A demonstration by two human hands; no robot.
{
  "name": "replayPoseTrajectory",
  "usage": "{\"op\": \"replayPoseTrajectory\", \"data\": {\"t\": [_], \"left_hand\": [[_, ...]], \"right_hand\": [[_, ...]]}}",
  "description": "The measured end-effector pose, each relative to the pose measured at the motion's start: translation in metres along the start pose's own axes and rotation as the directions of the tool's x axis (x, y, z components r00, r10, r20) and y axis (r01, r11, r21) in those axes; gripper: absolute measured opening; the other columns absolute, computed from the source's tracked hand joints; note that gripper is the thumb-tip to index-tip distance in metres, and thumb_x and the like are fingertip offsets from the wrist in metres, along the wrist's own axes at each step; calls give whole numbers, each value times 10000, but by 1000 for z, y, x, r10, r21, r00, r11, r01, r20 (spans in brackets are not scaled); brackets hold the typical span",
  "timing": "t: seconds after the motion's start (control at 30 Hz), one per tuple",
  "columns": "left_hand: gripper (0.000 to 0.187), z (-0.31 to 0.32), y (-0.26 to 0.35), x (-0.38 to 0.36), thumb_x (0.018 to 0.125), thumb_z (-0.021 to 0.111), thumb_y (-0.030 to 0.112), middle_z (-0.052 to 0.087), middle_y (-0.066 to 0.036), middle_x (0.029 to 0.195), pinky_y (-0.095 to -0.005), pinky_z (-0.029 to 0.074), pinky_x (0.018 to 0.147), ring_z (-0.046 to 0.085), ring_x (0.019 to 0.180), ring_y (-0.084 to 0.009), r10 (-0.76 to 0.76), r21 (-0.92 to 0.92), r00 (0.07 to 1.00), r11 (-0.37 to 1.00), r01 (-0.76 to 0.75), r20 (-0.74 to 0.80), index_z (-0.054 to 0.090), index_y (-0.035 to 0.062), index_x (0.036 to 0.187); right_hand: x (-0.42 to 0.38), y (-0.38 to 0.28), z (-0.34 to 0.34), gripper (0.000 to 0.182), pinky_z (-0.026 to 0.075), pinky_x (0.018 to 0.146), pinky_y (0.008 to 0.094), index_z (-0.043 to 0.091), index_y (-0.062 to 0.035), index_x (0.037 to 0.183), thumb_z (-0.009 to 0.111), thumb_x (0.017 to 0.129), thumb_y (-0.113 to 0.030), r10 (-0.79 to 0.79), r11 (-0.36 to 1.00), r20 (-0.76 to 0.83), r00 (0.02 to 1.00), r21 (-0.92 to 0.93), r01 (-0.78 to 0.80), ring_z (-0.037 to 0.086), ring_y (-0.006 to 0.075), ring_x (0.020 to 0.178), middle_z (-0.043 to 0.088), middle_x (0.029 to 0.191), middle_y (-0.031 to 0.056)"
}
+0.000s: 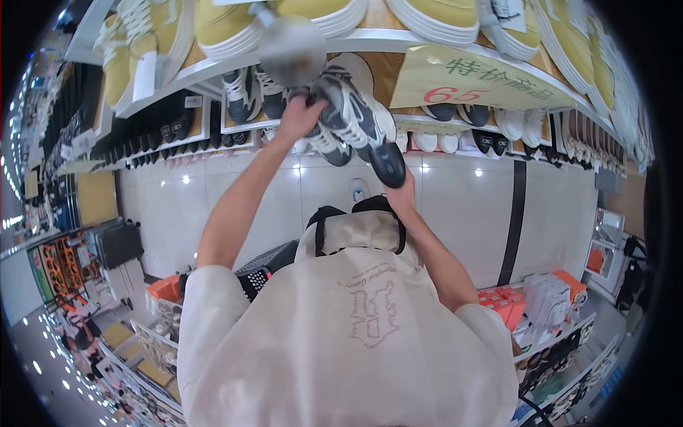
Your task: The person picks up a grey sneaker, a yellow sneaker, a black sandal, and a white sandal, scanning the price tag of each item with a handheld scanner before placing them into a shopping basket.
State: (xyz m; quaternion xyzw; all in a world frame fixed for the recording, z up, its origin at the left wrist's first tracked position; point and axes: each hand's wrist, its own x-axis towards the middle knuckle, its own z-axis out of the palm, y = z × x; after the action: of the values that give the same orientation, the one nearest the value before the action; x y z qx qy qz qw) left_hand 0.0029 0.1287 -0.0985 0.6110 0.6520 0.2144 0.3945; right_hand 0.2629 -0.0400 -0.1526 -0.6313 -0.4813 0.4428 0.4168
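Note:
My left hand [302, 117] is closed at the heel end of a pair of dark grey and white sneakers [348, 110], which hang out in front of the shelf with their toes toward me. My right hand [402, 196] is wrapped round a dark rounded object [388, 165] just beyond the toe of the nearer sneaker; I cannot make out exactly what it is. Its fingers are mostly hidden beneath it. A blurred round grey thing [292, 51] hangs in front of the upper shelf, close above my left hand.
Yellow shoes [434, 21] line the upper shelf [377, 39], with a paper price sign [473, 78] on its edge. Similar grey sneakers [242, 92] stand left on the lower shelf. Below are the tiled floor [462, 206], a dark basket [267, 267] by my left side and orange boxes [504, 304] at right.

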Motion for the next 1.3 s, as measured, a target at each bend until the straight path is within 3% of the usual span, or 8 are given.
{"op": "replayPoseTrajectory", "data": {"t": [0.07, 0.2, 0.43, 0.53, 0.73, 1.0, 1.17, 1.3], "left_hand": [[392, -5, -8, -57, 878, 701, 298, 700, -132, 852, -338, 479, 708, 616, 761, -187, -17, -214, 997, 977, 0, -77, 683, -66, 1021], [308, -12, -24, -180, 893, 696, 225, 710, -94, 871, -327, 482, 748, 612, 790, -166, -158, -433, 928, 901, -4, -338, 688, -62, 1004], [285, -1, -77, -403, 930, 675, 185, 713, -88, 978, -306, 474, 839, 616, 884, -162, -622, -666, 552, 730, 153, -555, 676, -48, 1093], [250, 12, -99, -487, 931, 672, 151, 702, -61, 1012, -293, 460, 855, 602, 917, -141, -740, -784, 357, 620, 35, -569, 679, -37, 1095], [300, 51, -121, -630, 952, 634, 174, 680, -66, 1081, -282, 466, 877, 607, 972, -138, -884, -883, 28, 463, -81, -466, 661, -48, 1152], [334, 84, -163, -735, 1009, 571, 195, 675, -106, 1145, -321, 507, 888, 652, 1022, -187, -937, -853, -244, 332, -403, -249, 596, -48, 1237], [420, 61, -196, -760, 1057, 477, 332, 647, -109, 1244, -394, 498, 1001, 620, 1165, -252, -989, -750, -110, 150, -645, -103, 550, 14, 1321], [466, 43, -256, -766, 1070, 408, 364, 507, -151, 1426, -464, 433, 1089, 504, 1306, -297, -1000, -633, 15, 2, -774, -21, 472, 37, 1395]], "right_hand": [[-17, -22, -12, 567, 492, 951, 326, 569, -2, 1338, 735, 796, -27, -245, 968, 78, 966, 74, 240, 679, 269, 1080, 680, 1220, 164], [-50, -47, -22, 563, 475, 981, 321, 557, 4, 1355, 723, 818, -27, -256, 967, 377, 890, 104, 233, 652, 238, 1119, 663, 1248, 129], [-106, -71, 32, 502, 469, 962, 304, 595, 3, 1299, 695, 807, 13, -292, 945, 708, 643, 113, 306, 634, 175, 1075, 676, 1163, 96], [-128, -29, 57, 611, 473, 986, 335, 552, 31, 1342, 735, 760, 1, -286, 941, 812, 509, 139, 308, 660, 305, 1114, 664, 1224, 182], [-196, -60, 101, 559, 504, 924, 339, 586, 40, 1291, 725, 750, 14, -135, 928, 961, 241, 38, 370, 689, 286, 1032, 700, 1135, 194], [-268, -65, 136, 511, 519, 870, 332, 618, 28, 1260, 707, 756, 15, 40, 913, 995, 89, -73, 401, 707, 282, 952, 719, 1053, 184], [-286, -76, 186, 305, 511, 792, 310, 660, 44, 1073, 680, 773, -4, 0, 902, 1000, 26, -12, 432, 651, 175, 826, 709, 902, 140], [-300, -91, 241, 341, 509, 800, 311, 645, 47, 1100, 688, 767, -7, 24, 899, 997, -80, 13, 438, 660, 213, 831, 704, 934, 158]]}}
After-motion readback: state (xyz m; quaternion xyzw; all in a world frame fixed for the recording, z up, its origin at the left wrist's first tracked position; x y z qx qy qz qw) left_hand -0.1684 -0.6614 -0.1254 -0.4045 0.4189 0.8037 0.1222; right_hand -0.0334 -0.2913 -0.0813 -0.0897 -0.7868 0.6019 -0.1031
